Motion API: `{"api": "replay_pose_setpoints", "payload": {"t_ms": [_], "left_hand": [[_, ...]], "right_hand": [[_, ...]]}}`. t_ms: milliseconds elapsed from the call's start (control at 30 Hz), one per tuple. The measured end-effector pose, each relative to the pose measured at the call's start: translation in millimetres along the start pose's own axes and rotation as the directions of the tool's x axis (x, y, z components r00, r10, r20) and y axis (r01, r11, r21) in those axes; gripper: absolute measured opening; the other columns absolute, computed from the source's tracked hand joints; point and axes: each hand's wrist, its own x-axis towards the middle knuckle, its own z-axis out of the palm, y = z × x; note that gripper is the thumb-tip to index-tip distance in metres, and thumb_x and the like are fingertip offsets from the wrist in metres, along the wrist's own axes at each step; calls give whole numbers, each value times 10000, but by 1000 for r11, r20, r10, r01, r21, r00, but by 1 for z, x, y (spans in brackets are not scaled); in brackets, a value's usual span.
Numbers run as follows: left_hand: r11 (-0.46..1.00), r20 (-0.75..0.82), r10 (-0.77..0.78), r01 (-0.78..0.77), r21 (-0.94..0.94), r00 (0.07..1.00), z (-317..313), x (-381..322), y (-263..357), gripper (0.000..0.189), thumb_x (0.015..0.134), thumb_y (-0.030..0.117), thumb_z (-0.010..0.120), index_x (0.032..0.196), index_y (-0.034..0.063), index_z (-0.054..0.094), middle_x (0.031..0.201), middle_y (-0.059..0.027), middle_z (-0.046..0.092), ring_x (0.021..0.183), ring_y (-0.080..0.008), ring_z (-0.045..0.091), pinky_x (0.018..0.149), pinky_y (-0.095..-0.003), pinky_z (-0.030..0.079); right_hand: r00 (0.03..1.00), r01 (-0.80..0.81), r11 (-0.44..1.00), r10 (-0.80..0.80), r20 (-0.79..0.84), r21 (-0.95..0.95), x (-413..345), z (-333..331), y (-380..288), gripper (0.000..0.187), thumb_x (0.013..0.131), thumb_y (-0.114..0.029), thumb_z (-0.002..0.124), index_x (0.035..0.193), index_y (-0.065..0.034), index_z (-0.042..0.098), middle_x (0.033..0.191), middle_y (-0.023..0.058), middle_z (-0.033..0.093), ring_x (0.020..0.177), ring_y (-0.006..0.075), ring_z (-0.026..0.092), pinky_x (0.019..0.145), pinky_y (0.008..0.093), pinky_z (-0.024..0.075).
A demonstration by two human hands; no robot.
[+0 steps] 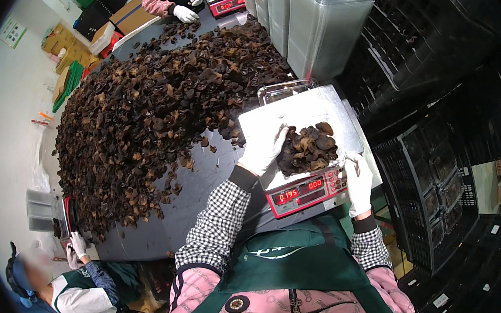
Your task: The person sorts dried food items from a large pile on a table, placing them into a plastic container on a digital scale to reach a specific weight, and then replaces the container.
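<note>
A clear plastic tray of dark wood ear mushrooms [308, 148] rests on the metal plate of a red and white digital scale [305, 193], whose display is lit. My left hand [266, 145], in a white glove, touches the left side of the mushrooms; its fingertips are partly lost in glare, so its hold is unclear. My right hand [358, 181], gloved too, is at the tray's lower right corner, its thumb and fingers at the rim. Behind the tray, a clear plastic container or lid [287, 90] lies at the back edge of the plate.
A large heap of wood ear mushrooms [158, 102] covers much of the dark table [207, 179]. Stacked clear trays [326, 25] stand behind the scale. Black crates [427, 183], one holding filled packs, stand at right. Co-workers are at the far side [185, 14] and lower left [81, 289].
</note>
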Motion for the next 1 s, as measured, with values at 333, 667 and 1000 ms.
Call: {"api": "replay_pose_setpoints", "payload": {"t_ms": [333,667,1000], "left_hand": [[907,-196,-358,390,159,913,-55,-54,-44,187,925,150,512,1005,33,634,904,-126,663,859,-282,640,742,-366,502],[898,-9,-433,432,81,901,5,48,-46,474,903,320,545,1286,43,515,955,-187,664,915,-342,632,821,-424,486],[770,272,-418,497,-401,867,-58,12,37,210,911,220,570,956,41,669,973,-118,665,855,-185,624,745,-333,502]], "right_hand": [[1000,-14,999,14,-18,-29,-2,2,-2,248,956,-87,520,1180,12,557,869,39,617,635,66,559,569,206,451],[978,-204,979,202,50,32,4,3,-11,175,954,-165,550,1004,-7,607,730,55,648,491,83,557,457,205,437],[907,-417,750,375,190,513,3,4,-7,299,999,-294,468,975,-23,591,751,92,653,525,125,595,447,221,480]]}}
